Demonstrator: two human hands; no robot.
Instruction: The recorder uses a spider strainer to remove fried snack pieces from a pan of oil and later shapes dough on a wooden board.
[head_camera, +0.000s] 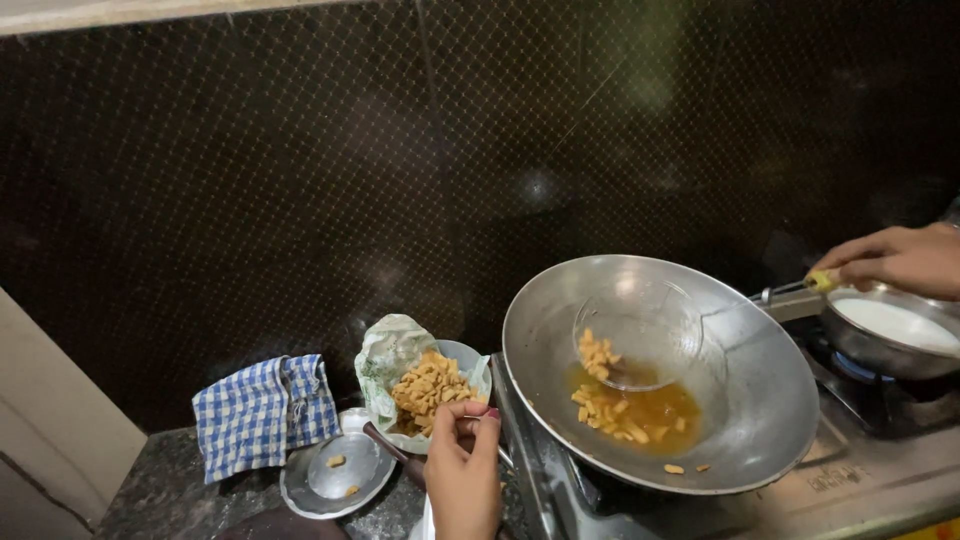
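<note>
A large steel wok (745, 420) sits on the stove with golden oil and fried snack pieces (625, 415) in it. My right hand (895, 260) grips the yellow-tipped handle of a wire mesh skimmer (640, 335) that dips into the wok and carries a few fried pieces. A paper-lined bowl (465, 357) heaped with fried pieces (430, 385) stands left of the wok. My left hand (465, 475) touches that bowl's near rim, fingers pinched at the pieces there.
A blue-and-white checked cloth (262, 410) lies at the left on the dark counter. A steel ladle (340, 470) with a few crumbs rests on a small plate before it. A second pan (895, 335) with white liquid sits on the right burner. Dark wall behind.
</note>
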